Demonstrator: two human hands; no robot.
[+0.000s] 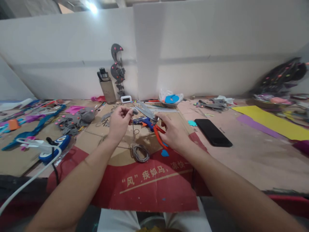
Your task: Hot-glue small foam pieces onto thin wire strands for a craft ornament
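Observation:
My left hand (119,124) pinches a small grey piece (135,111) between thumb and fingers. A thin grey cord (141,154) hangs below that hand and lies in a loose coil on the cardboard. In my right hand (172,130) is a pair of scissors (159,137) with red-orange handles. Their blades point left, parted, with the tips close to the grey piece. Under the blades lies a blue tool (148,123) with an orange part, partly covered by the scissors. A blue paper scrap (164,153) sits below my right hand.
Red and brown cardboard (154,193) covers the table before me. A black phone (212,132) lies to the right, near yellow sheets (272,120). Grey pieces with pink dots (76,120) and a blue power strip (55,148) are left. A bottle (107,88) stands against the wall.

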